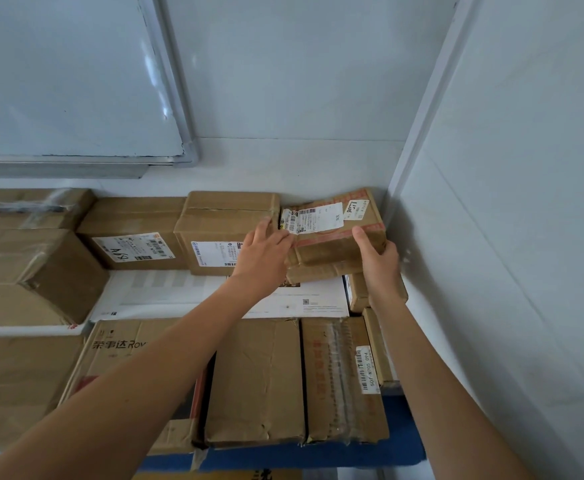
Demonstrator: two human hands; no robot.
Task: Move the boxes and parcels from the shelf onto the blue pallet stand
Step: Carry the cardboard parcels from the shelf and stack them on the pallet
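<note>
Two hands hold a small box at the far right of a pile of boxes.

On the far left a big taped box (23,275) sits near the front, and behind it a box marked A68 (134,233) stands by the wall. Next to that is a plain box (224,230) with a white label on its front. The left hand (264,251) lies with straight fingers on the left edge of the small box (332,237), right where it touches the plain box. The small box is tilted and rests on other boxes in the far right corner, by the wall. The right hand (378,254) grips its right end, thumb on top and fingers wrapped under. Nearer, a white box (179,292) lies flat, and brown boxes stand in a row on the blue stand (401,441).
</note>
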